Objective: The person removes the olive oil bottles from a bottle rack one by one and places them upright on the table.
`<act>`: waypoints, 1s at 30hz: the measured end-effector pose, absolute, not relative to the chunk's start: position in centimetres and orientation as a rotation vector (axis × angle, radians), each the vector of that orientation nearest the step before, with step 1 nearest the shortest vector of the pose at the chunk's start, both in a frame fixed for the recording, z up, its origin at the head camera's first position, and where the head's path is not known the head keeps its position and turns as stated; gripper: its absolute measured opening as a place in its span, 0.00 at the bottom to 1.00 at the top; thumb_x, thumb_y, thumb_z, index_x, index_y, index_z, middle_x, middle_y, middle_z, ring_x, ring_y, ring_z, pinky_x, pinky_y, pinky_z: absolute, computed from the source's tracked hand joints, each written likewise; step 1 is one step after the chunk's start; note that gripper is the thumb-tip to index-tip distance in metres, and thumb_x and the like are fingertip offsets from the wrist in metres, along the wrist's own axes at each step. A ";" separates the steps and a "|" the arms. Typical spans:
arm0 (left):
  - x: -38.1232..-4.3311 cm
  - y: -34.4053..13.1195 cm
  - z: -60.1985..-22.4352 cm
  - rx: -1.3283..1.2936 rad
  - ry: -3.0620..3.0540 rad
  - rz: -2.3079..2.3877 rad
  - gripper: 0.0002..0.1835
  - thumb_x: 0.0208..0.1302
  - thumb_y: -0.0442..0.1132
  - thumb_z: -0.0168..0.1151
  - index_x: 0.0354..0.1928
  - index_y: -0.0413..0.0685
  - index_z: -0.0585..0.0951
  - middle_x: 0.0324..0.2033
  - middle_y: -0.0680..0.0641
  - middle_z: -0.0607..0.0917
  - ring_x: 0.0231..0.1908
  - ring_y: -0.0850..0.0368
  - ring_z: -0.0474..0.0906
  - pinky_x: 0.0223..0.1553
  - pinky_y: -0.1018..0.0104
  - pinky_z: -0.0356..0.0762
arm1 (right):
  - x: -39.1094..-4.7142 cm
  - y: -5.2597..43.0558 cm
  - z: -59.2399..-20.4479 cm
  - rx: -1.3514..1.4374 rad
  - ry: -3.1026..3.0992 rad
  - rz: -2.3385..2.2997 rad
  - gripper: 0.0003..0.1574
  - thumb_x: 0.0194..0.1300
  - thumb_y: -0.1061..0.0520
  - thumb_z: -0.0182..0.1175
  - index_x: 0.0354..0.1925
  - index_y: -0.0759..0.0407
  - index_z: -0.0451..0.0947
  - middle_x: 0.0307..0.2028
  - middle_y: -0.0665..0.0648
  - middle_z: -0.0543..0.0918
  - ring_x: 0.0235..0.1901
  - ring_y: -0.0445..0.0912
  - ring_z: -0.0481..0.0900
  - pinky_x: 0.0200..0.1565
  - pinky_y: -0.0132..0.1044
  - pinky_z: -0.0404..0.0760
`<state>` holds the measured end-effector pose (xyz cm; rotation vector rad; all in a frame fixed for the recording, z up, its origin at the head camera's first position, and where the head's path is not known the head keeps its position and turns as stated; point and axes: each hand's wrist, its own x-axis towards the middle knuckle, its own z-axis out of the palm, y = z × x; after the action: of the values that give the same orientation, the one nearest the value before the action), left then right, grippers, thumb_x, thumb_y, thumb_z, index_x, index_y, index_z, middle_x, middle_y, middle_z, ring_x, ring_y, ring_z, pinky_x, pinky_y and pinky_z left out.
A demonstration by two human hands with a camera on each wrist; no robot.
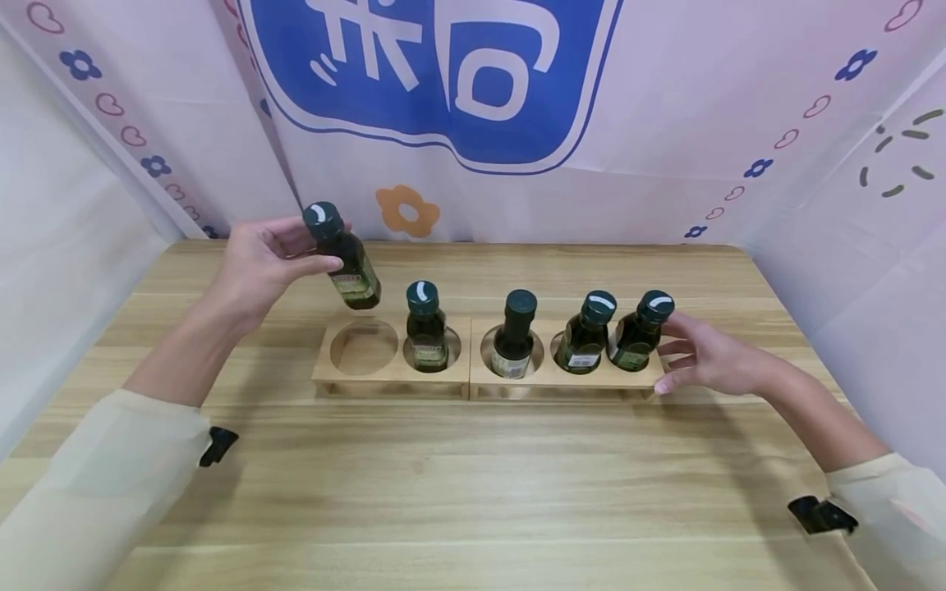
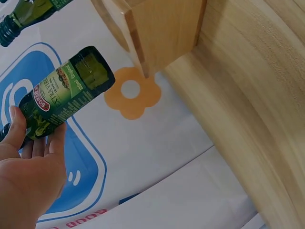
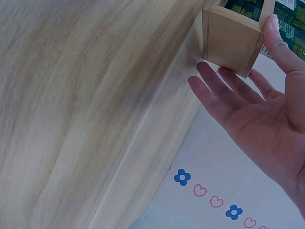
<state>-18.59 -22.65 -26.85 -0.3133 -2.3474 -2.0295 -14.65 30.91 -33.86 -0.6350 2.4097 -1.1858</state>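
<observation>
My left hand [image 1: 254, 267] grips a dark green olive oil bottle [image 1: 356, 283] by its upper part. The bottle tilts in the air just behind and above the leftmost round hole of a wooden bottle rack [image 1: 392, 388]. In the left wrist view its label [image 2: 59, 90] faces the camera, and the thumb and fingers hold it near the neck. My right hand [image 1: 713, 357] is at the right end of a second rack [image 1: 554, 394], thumb touching its front corner. In the right wrist view the right hand's fingers [image 3: 228, 95] extend loosely beside the rack's end.
Upright in the racks stand a green-capped bottle [image 1: 427, 341], a slimmer dark-capped bottle [image 1: 513, 345] and two more green-capped bottles, left [image 1: 584, 341] and right [image 1: 634, 338]. The racks touch end to end on a wooden table [image 1: 473, 492]. A printed cloth [image 1: 643, 123] hangs behind.
</observation>
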 end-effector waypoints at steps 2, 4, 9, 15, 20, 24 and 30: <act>-18.9 -22.7 -27.0 -0.289 -2.385 -1.996 0.26 0.60 0.26 0.75 0.62 0.37 0.82 0.51 0.54 0.90 0.52 0.66 0.86 0.56 0.77 0.79 | -14.6 30.9 -33.8 -0.632 2.406 -1.188 0.55 0.57 0.67 0.76 0.72 0.80 0.54 0.68 0.83 0.64 0.61 0.80 0.71 0.58 0.58 0.82; -19.1 -22.8 -27.1 -0.268 -2.409 -1.980 0.27 0.61 0.27 0.75 0.63 0.36 0.81 0.52 0.55 0.89 0.53 0.66 0.85 0.57 0.77 0.79 | -14.6 30.9 -33.9 -0.628 2.404 -1.190 0.55 0.58 0.67 0.76 0.72 0.79 0.54 0.68 0.83 0.64 0.62 0.79 0.71 0.58 0.58 0.82; -19.7 -23.0 -27.5 -0.246 -2.421 -1.969 0.25 0.61 0.27 0.74 0.62 0.40 0.83 0.50 0.57 0.90 0.53 0.67 0.85 0.57 0.76 0.79 | -14.6 31.0 -33.8 -0.620 2.404 -1.194 0.55 0.58 0.67 0.76 0.72 0.79 0.54 0.69 0.83 0.64 0.62 0.79 0.71 0.58 0.58 0.82; -20.3 -23.1 -28.0 -0.229 -2.406 -2.008 0.23 0.61 0.26 0.74 0.59 0.44 0.85 0.48 0.58 0.90 0.52 0.68 0.85 0.57 0.75 0.79 | -14.6 31.0 -33.9 -0.631 2.406 -1.192 0.54 0.58 0.67 0.75 0.72 0.78 0.54 0.69 0.83 0.63 0.62 0.79 0.71 0.58 0.58 0.82; -20.7 -23.1 -28.5 -0.212 -2.408 -1.999 0.22 0.61 0.25 0.73 0.58 0.46 0.85 0.48 0.59 0.90 0.50 0.69 0.85 0.57 0.76 0.79 | -14.6 31.1 -33.9 -0.625 2.409 -1.190 0.54 0.58 0.67 0.75 0.72 0.77 0.54 0.69 0.83 0.63 0.61 0.79 0.72 0.58 0.58 0.82; -21.1 -23.1 -28.9 -0.192 -2.423 -1.977 0.22 0.61 0.26 0.74 0.57 0.47 0.85 0.48 0.59 0.90 0.49 0.70 0.85 0.57 0.76 0.79 | -14.6 31.1 -33.9 -0.625 2.410 -1.192 0.54 0.58 0.67 0.75 0.72 0.77 0.54 0.69 0.83 0.63 0.61 0.79 0.72 0.58 0.58 0.82; -21.8 -23.2 -29.5 -0.164 -2.431 -1.987 0.20 0.62 0.26 0.74 0.54 0.51 0.87 0.48 0.60 0.90 0.49 0.71 0.85 0.57 0.75 0.79 | -14.5 31.1 -33.9 -0.624 2.411 -1.187 0.55 0.58 0.67 0.75 0.73 0.77 0.54 0.69 0.83 0.63 0.62 0.78 0.72 0.58 0.58 0.82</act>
<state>-21.80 -23.15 -29.53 -0.1641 -2.4313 -1.9874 -14.54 31.13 -33.92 -0.6237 2.4110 -1.1875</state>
